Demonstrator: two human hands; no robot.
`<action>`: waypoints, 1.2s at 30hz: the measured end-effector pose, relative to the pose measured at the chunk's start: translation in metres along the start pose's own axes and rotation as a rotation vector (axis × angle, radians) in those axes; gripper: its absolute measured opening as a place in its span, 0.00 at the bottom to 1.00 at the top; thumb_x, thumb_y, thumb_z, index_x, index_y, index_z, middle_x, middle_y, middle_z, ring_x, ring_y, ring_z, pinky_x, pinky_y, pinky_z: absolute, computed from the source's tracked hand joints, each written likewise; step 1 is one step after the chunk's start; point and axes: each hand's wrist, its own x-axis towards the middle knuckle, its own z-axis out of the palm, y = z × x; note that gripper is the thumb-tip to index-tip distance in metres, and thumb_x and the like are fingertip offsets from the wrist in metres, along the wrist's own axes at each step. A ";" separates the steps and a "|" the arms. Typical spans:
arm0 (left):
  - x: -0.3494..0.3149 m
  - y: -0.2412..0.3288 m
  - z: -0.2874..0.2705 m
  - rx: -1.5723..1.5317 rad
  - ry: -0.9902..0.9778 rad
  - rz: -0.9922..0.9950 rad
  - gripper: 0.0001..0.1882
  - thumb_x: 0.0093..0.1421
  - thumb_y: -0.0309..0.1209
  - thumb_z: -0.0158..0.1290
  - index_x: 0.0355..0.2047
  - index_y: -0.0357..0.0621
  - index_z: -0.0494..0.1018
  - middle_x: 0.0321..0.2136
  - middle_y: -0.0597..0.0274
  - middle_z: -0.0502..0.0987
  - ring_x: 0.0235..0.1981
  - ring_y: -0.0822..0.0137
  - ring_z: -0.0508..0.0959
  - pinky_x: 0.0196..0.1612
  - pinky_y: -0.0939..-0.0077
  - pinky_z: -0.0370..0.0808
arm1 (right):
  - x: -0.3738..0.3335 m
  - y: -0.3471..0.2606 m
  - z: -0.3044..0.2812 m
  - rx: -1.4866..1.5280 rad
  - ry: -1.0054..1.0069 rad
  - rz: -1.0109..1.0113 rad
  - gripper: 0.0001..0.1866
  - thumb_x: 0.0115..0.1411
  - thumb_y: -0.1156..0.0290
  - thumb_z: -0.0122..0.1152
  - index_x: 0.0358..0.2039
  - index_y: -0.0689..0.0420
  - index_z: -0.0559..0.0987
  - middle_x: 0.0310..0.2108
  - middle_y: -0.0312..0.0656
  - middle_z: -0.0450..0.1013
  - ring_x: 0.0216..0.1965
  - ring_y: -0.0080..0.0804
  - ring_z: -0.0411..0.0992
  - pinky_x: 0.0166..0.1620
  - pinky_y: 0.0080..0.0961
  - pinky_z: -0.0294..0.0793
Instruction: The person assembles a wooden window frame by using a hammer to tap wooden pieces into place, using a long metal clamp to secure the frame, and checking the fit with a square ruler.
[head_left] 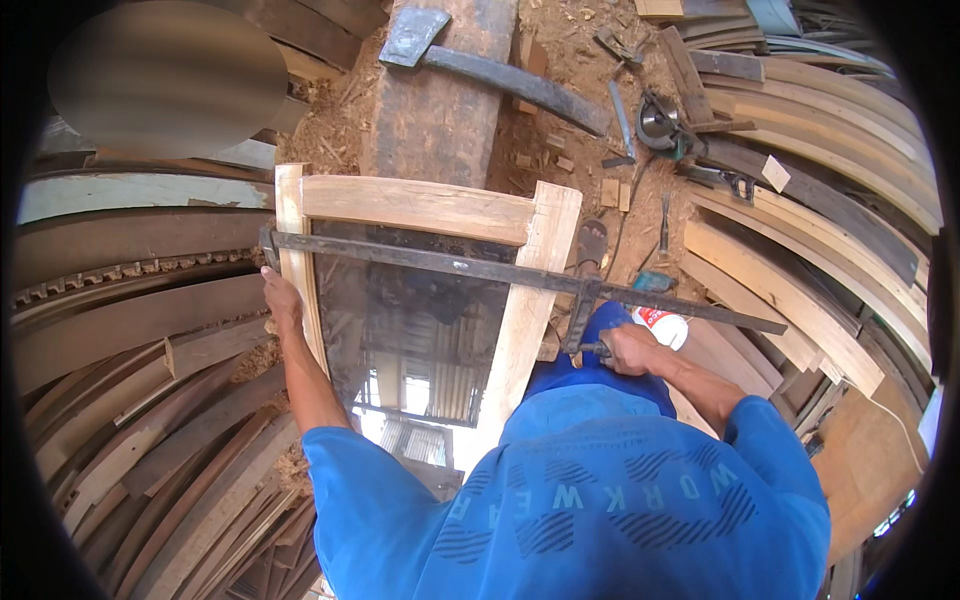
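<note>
A pale wooden frame [420, 205] lies over a dark glossy surface [425, 310] that mirrors a roof and windows. Across its two side pieces runs a long dark metal bar clamp [420, 255]. The clamp's fixed jaw sits against the outer edge of the left side piece, where my left hand [284, 298] is closed at its lower end; some of those fingers are hidden. Beyond the right side piece hangs the sliding jaw with its screw. My right hand [630, 350] is wrapped round the screw's handle.
A hammer-like tool [500, 80] with a broad head rests on a thick plank [435, 135]. Farther right, a circular saw [660, 120], a chisel [664, 225] and a teal power tool [655, 281] lie among shavings. A white-and-red container [664, 328] stands by my right hand. Stacked boards [130, 235] line both sides.
</note>
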 end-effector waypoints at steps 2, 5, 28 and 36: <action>-0.001 0.007 -0.001 0.016 -0.012 -0.008 0.45 0.72 0.58 0.24 0.54 0.20 0.70 0.53 0.24 0.71 0.59 0.30 0.68 0.62 0.50 0.61 | 0.004 0.006 0.000 0.031 -0.021 -0.017 0.16 0.52 0.65 0.68 0.35 0.62 0.75 0.26 0.56 0.76 0.33 0.57 0.77 0.36 0.50 0.74; -0.007 0.014 0.001 0.047 0.002 -0.036 0.45 0.71 0.58 0.24 0.54 0.20 0.70 0.54 0.24 0.71 0.59 0.29 0.67 0.62 0.49 0.61 | -0.003 -0.002 0.010 -0.003 0.082 0.003 0.19 0.52 0.63 0.70 0.36 0.62 0.73 0.28 0.56 0.76 0.33 0.57 0.76 0.36 0.50 0.74; -0.011 0.010 0.002 0.097 0.047 0.014 0.41 0.72 0.55 0.24 0.53 0.25 0.71 0.51 0.28 0.74 0.56 0.30 0.69 0.58 0.47 0.65 | -0.004 -0.022 -0.025 -0.013 -0.184 0.149 0.26 0.58 0.56 0.66 0.48 0.63 0.75 0.41 0.63 0.76 0.47 0.59 0.75 0.50 0.49 0.73; 0.018 0.055 -0.019 0.141 0.180 0.356 0.30 0.67 0.53 0.43 0.52 0.37 0.72 0.52 0.36 0.75 0.54 0.37 0.73 0.57 0.49 0.69 | 0.059 -0.104 -0.248 -0.370 1.047 -0.134 0.34 0.57 0.63 0.66 0.60 0.61 0.65 0.52 0.59 0.71 0.54 0.58 0.69 0.58 0.44 0.67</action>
